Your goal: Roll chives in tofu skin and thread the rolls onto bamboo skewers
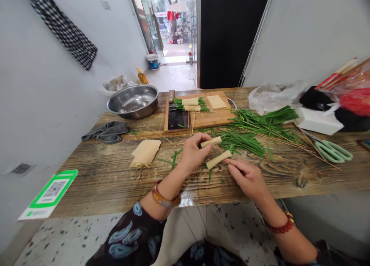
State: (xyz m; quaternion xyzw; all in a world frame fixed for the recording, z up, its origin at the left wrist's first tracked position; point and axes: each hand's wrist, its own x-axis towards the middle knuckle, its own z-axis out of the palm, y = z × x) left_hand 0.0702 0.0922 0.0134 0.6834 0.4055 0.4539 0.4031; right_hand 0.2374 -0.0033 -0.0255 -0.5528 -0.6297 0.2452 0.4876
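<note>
My left hand point(196, 150) is closed around a pale tofu-skin roll point(213, 141) with green chives inside. Between the fingertips of my right hand point(245, 175) is a thin bamboo skewer point(227, 161). A second tofu-skin roll point(219, 159) sits at the skewer, just below the first, and a short length of stick shows between the two rolls. Whether the tip enters the upper roll I cannot tell. Cut chives point(244, 143) lie just beyond my right hand. To the left of my left hand is a stack of tofu-skin sheets point(146, 152).
A cutting board point(214, 119) bears skewered rolls point(191, 104), more sheets point(216, 102) and a cleaver point(177, 117). Around it are a steel basin point(134, 100), a grey cloth point(106, 132), long chives point(268, 117), loose skewers point(306, 148), green-handled scissors point(332, 151) and a white box point(319, 121).
</note>
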